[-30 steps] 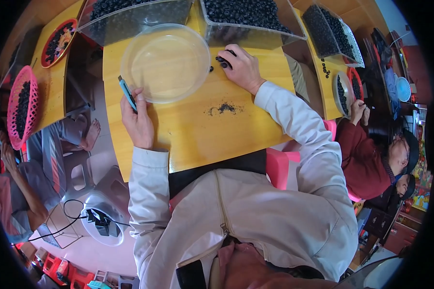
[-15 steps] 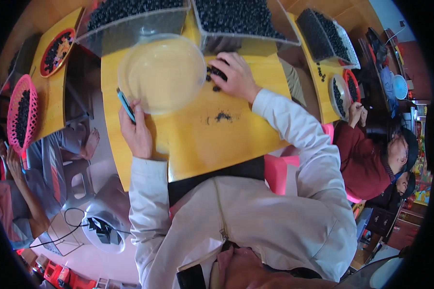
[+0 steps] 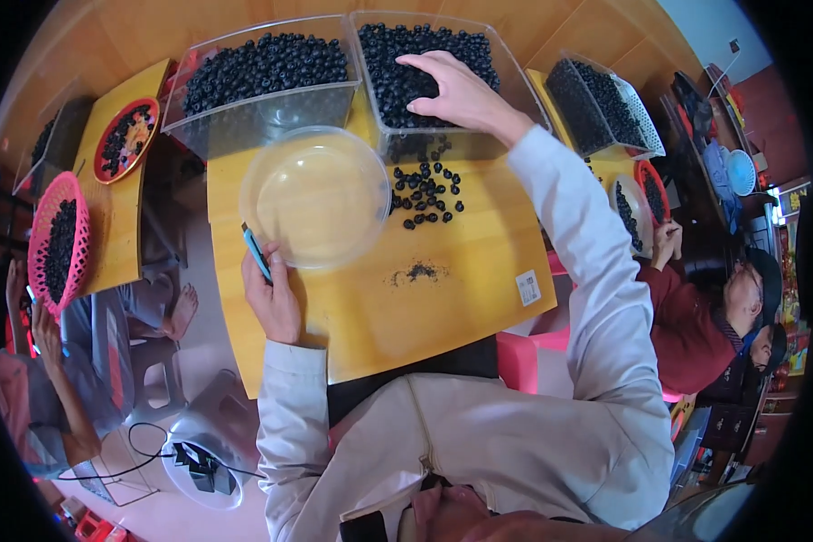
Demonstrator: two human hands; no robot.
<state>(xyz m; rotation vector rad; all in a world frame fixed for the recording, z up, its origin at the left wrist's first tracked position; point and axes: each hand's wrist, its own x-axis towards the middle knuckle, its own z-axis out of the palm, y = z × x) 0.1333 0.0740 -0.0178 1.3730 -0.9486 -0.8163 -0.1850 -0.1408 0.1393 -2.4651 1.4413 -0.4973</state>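
Observation:
My left hand (image 3: 275, 294) is closed around a slim blue knife-like tool (image 3: 257, 253), beside the left rim of a round clear plastic tray (image 3: 316, 199). The tray lies on the yellow table (image 3: 370, 334) and looks bare inside. Over the right clear bin (image 3: 515, 95), my right hand (image 3: 461, 90) has thumb and index finger spread apart, and nothing shows in it. Small round black pieces (image 3: 393, 90), like berries or beads, fill that bin. Several loose black pieces (image 3: 429, 190) lie scattered on the table right of the tray.
A second clear bin (image 3: 262, 117) of black pieces stands at the far left. Dark crumbs (image 3: 417, 271) and a white label (image 3: 527, 287) are on the tabletop. A pink basket (image 3: 60, 239) is by a person at left. At right, another person (image 3: 691, 316) sits beside bowls.
My right hand has moved from the table up to the right bin. More loose black pieces now show on the table. My left hand keeps the tool; the whole view has shifted.

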